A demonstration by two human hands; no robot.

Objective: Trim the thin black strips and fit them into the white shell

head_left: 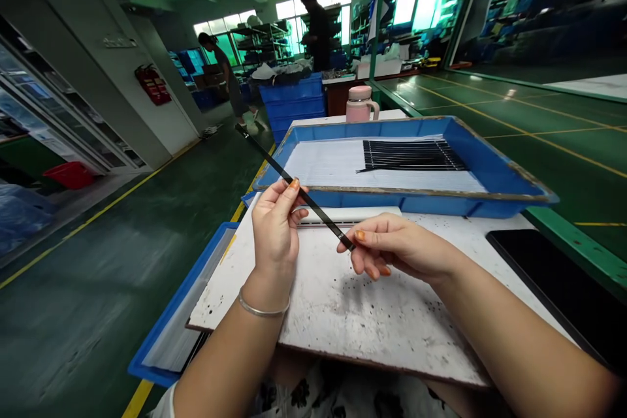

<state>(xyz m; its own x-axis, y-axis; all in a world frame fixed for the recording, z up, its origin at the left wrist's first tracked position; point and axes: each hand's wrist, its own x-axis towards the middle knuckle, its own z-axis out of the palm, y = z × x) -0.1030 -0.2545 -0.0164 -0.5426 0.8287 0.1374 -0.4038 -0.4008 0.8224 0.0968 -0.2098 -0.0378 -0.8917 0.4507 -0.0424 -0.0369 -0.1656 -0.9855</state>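
A long, thin black strip (316,209) slants between my hands above the white worktop (392,320). My left hand (278,219) pinches it near the middle between thumb and fingers. At its lower end, my right hand (392,245) closes thumb and forefinger on the tip, the other fingers loosely curled. Small light marks show near both ends of the strip. Beyond my hands, a blue tray (421,202) holds white sheets and a row of similar black strips (411,155) lying side by side. A white bar-like object (353,214) lies in front of the tray.
A pink lidded mug (359,104) stands behind the tray. To the right lies a flat black panel (543,274). Another blue tray (171,313) sits lower left, partly beneath the worktop. Stacked blue crates (294,101) and two people, one standing (317,29), are farther back.
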